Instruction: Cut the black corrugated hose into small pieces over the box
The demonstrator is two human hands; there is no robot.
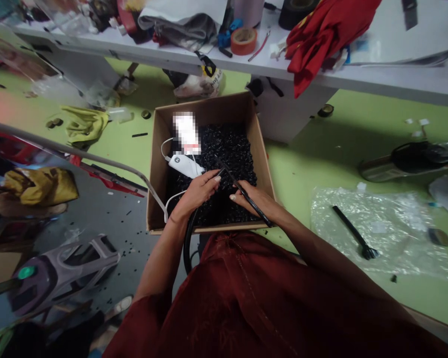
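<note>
My left hand (202, 188) is closed around a black ribbed tube (188, 243). The tube's end shows at the fingertips, and its length hangs below the wrist toward my lap. Beside it, my right hand (252, 198) is closed on a long thin black rod (251, 200), which slants across the fingers with its tip close to the tube end. Both hands are over a cardboard box (267, 174) filled with small black pieces (231, 144). A white power bank (185, 165) with white cables lies in the box, by a blurred-out bright phone-like object (186, 130).
A white shelf (261, 67) behind the box carries orange tape (244, 41) and red cloth (324, 37). On the green tabletop are a clear plastic bag (321, 223), a black stick-like piece (353, 231) and a flask (381, 166). A grey stool (67, 268) stands left.
</note>
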